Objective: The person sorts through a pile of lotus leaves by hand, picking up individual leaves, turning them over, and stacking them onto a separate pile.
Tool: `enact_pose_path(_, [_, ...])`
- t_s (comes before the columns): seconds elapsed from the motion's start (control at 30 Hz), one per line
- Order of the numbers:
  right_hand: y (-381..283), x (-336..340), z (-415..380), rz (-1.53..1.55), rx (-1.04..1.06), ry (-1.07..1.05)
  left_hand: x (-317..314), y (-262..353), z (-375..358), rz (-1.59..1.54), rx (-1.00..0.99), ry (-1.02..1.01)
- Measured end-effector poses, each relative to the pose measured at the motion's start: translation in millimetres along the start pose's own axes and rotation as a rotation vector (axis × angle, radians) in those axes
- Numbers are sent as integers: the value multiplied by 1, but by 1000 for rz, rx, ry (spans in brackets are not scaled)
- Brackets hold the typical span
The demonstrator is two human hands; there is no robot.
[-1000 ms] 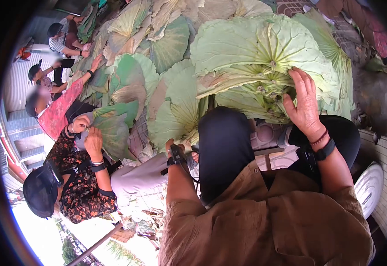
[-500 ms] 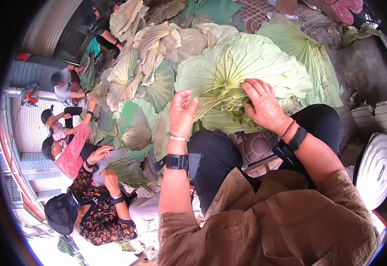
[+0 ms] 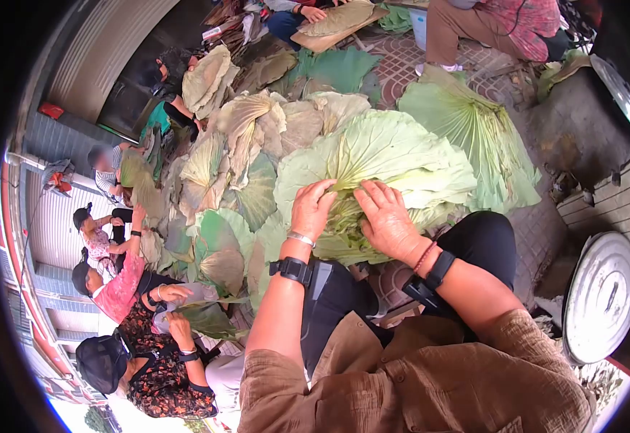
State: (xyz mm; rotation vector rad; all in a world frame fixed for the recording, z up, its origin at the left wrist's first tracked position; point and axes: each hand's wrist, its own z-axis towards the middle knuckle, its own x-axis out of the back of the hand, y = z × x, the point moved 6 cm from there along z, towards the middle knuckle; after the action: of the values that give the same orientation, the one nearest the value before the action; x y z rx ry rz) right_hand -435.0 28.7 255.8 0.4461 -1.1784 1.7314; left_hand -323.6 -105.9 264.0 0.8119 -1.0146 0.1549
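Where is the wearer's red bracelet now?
In the head view, right of centre, the red bracelet sits between the right hand and a black wristband.

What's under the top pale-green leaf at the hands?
Under the pale-green leaf, edges of more leaves show near the left hand and right hand. Their number, and whatever lies beneath its far side, are hidden.

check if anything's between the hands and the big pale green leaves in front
Nothing visible stands in the way: the left hand and right hand both appear to be directly on the pale green leaves, though contact under the fingertips is hidden.
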Motion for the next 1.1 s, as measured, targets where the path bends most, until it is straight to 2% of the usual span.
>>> enact_pose_path(0.07, [-2,3,1,-7,12,18,5,-6,2,-67,110,53])
enact_pose_path(0.13, [-3,2,0,29,-2,-4,9,-20,6,-99,136,92])
enact_pose_path(0.23, [2,-2,-2,38,-45,-34,34,-39,5,-90,172,418])
enact_pose_path(0.27, [5,-4,-4,51,-76,-45,41,-46,4,-91,177,423])
enact_pose_path(0.33, [11,-9,-7,33,-88,-67,69,-59,-2,-34,320,493])
enact_pose_path(0.4, [12,-14,-7,25,-93,-96,109,-84,-15,-430,354,665])
enact_pose_path(0.47, [11,-13,-7,11,-97,-116,155,-110,-34,-193,321,838])
enact_pose_path(0.53, [12,-14,-4,1,-88,-128,204,-188,-63,-140,316,962])
enact_pose_path(0.63, [7,-10,-5,-44,-51,-87,255,-193,-102,-117,321,1010])
enact_pose_path(0.7, [7,-11,-4,-39,-48,-91,277,-182,-130,-23,307,1131])
enact_pose_path(0.73, [7,-11,-4,-42,-48,-81,279,-178,-141,-4,332,1129])
enact_pose_path(0.8, [4,-10,-2,-51,-25,-76,266,-163,-157,311,379,1038])
enact_pose_path(0.83, [6,-13,-3,-64,-16,-75,252,-151,-159,403,255,1011])
enact_pose_path(0.97, [6,-14,-4,-76,-9,-93,178,-173,-186,477,363,793])
enact_pose_path(1.1, [7,-16,-4,-97,4,-112,75,-218,-231,446,526,541])
